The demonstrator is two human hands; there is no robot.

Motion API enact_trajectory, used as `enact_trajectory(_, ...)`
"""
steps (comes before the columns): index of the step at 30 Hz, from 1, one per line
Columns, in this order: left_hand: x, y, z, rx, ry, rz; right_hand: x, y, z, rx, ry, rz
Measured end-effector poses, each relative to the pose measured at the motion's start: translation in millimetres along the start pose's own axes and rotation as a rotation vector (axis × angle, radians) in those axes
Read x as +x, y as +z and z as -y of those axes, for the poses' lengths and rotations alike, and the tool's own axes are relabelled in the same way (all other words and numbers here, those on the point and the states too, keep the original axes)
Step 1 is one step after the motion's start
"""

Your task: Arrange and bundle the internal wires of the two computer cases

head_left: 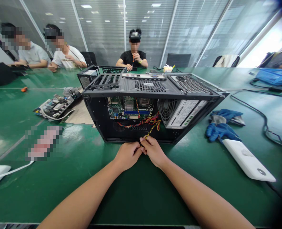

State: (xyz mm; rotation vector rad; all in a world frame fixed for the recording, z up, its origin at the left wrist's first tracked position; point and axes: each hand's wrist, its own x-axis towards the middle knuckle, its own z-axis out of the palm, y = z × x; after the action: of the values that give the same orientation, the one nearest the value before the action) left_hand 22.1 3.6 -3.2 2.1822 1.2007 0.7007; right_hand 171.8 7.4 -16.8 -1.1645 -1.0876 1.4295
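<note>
A black computer case [95, 114] lies on the green table with its open side facing me. Inside it are a motherboard [117, 109], a power supply [185, 113] with a fan, and bundled coloured wires [129, 124]. A yellow and black twisted cable [152, 128] runs from the bundle out to my fingers. My right hand [154, 151] pinches this cable in front of the case's lower edge. Close against it, my left hand [128, 156] is closed, its fingertips meeting at the cable's end. Whatever connector sits between the fingers is hidden.
Left of the case lies a loose circuit board [57, 106] on cardboard [80, 116]. Blue gloves [223, 127] and a white power bank [248, 160] lie to the right, near a black cable [265, 117]. Across the table a person [133, 55] holds a screwdriver; two more people sit at left.
</note>
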Motion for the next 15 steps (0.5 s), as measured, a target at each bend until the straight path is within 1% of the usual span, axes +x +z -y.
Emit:
enact_trajectory(9, 0.0, 2.4, 2.8, 0.017, -0.003, -0.001, 0.2, 0.6, 0.3, 0.003, 0.007, -0.005)
enact_trajectory(15, 0.1, 1.5, 1.0, 0.015, 0.0, 0.002, -0.3, 0.6, 1.6, -0.003, 0.01, -0.004)
